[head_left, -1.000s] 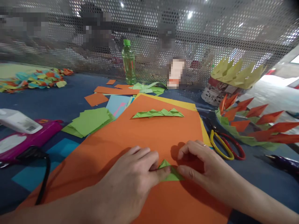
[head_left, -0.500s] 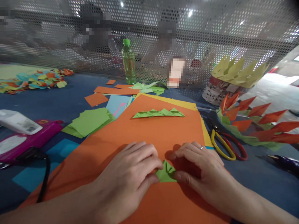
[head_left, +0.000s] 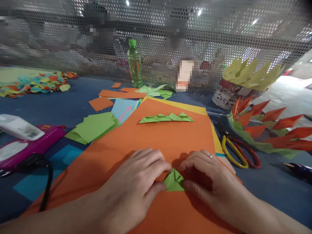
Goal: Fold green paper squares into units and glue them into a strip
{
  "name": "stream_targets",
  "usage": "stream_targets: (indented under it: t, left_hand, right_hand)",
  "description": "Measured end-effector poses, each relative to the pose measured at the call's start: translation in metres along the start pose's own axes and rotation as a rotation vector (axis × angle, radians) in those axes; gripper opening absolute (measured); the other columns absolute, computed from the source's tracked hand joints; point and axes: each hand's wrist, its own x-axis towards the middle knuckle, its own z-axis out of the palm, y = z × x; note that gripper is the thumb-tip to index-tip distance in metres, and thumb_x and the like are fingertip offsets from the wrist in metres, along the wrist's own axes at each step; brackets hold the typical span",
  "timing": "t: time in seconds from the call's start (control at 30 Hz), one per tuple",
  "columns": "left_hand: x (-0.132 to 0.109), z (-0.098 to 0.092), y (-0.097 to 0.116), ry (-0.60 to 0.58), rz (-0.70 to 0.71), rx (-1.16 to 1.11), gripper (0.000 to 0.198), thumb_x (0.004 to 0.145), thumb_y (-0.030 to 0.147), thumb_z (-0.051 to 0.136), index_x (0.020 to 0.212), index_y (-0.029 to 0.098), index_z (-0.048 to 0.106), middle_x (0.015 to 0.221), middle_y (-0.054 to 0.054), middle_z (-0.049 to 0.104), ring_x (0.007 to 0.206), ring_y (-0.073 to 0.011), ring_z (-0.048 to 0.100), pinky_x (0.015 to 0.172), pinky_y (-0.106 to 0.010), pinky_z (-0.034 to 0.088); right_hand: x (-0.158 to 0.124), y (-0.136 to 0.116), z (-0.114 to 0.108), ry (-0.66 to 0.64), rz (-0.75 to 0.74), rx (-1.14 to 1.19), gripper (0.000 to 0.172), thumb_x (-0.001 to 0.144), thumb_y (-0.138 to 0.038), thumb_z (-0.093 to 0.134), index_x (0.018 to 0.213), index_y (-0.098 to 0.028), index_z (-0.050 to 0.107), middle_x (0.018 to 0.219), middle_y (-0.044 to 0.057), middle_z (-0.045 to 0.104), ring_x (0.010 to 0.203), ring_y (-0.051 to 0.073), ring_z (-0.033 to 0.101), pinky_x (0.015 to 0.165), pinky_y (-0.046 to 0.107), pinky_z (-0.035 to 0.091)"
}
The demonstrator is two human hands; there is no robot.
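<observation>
A small green folded paper (head_left: pixel 175 184), triangular with creased flaps at its peak, lies on a large orange sheet (head_left: pixel 180 138). Its left corner is pinched between the thumb and fingers of my left hand (head_left: pixel 143 177). My right hand (head_left: pixel 208 175), with a ring on one finger, has its thumb at the right corner, fingers curled above; their tips partly hide the paper's edge. Farther up the orange sheet rests a strip of interlocked green folded pieces (head_left: pixel 167 118), touched by neither hand.
Green paper squares (head_left: pixel 94 126) are piled left, beyond a purple device (head_left: pixel 39 146) with a black cord. Scissors (head_left: pixel 235 151), a paper ring with orange points (head_left: pixel 273 122) and a pen (head_left: pixel 298 170) lie right. A green-capped bottle (head_left: pixel 135 65) stands before a perforated metal panel (head_left: pixel 156 29).
My hands have barely moved, and both remain at the corners of the green folded paper. Slightly more of its peak shows between my fingers. The view has shifted a little.
</observation>
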Motion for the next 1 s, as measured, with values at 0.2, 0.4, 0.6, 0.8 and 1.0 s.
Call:
stream_targets:
  t: [0.2, 0.4, 0.6, 0.8, 1.0]
  left_hand:
    - [0.0017, -0.0018, 0.0019, -0.007, -0.003, 0.017, 0.028, 0.09, 0.008, 0.066, 0.108, 0.027, 0.055, 0.104, 0.003, 0.058, 0.096, -0.0198, 0.054, 0.084, -0.034, 0.037]
    - [0.003, -0.0008, 0.0007, 0.002, -0.001, 0.028, 0.029, 0.09, 0.008, 0.066, 0.108, 0.027, 0.055, 0.104, 0.003, 0.058, 0.096, -0.0202, 0.053, 0.085, -0.034, 0.037]
    - [-0.0002, 0.001, 0.0008, 0.019, 0.008, 0.012, 0.027, 0.09, 0.005, 0.061, 0.105, 0.026, 0.054, 0.102, 0.002, 0.057, 0.093, -0.0203, 0.052, 0.083, -0.034, 0.036]
    - [-0.0002, -0.0003, 0.0007, 0.002, 0.002, 0.012, 0.03, 0.089, 0.004, 0.062, 0.107, 0.027, 0.054, 0.102, 0.003, 0.057, 0.093, -0.0202, 0.051, 0.082, -0.034, 0.036]
    - [0.0004, 0.001, 0.0002, 0.001, 0.025, 0.009, 0.029, 0.094, 0.005, 0.054, 0.113, 0.028, 0.053, 0.106, 0.003, 0.057, 0.095, -0.0189, 0.052, 0.085, -0.034, 0.036]
  right_hand:
    - [-0.0009, -0.0005, 0.0011, -0.011, 0.01, -0.028, 0.022, 0.085, -0.01, 0.068, 0.094, -0.027, 0.058, 0.095, -0.004, 0.065, 0.089, 0.018, 0.054, 0.078, 0.034, 0.038]
    - [-0.0021, 0.0006, 0.0031, -0.032, 0.012, -0.001, 0.023, 0.085, -0.008, 0.066, 0.096, -0.028, 0.058, 0.095, -0.004, 0.064, 0.09, 0.018, 0.054, 0.08, 0.035, 0.038]
    - [-0.002, -0.0016, 0.002, -0.035, 0.026, -0.033, 0.025, 0.085, -0.01, 0.067, 0.102, -0.027, 0.057, 0.102, -0.001, 0.063, 0.093, 0.02, 0.052, 0.082, 0.037, 0.038]
    - [-0.0025, -0.0012, 0.0015, -0.041, 0.016, -0.006, 0.022, 0.086, -0.007, 0.065, 0.093, -0.026, 0.057, 0.095, -0.003, 0.063, 0.089, 0.019, 0.051, 0.079, 0.036, 0.037]
    - [-0.0023, -0.0006, 0.0019, -0.039, -0.003, 0.045, 0.026, 0.084, -0.004, 0.065, 0.093, -0.027, 0.056, 0.095, -0.004, 0.063, 0.09, 0.017, 0.052, 0.079, 0.033, 0.038]
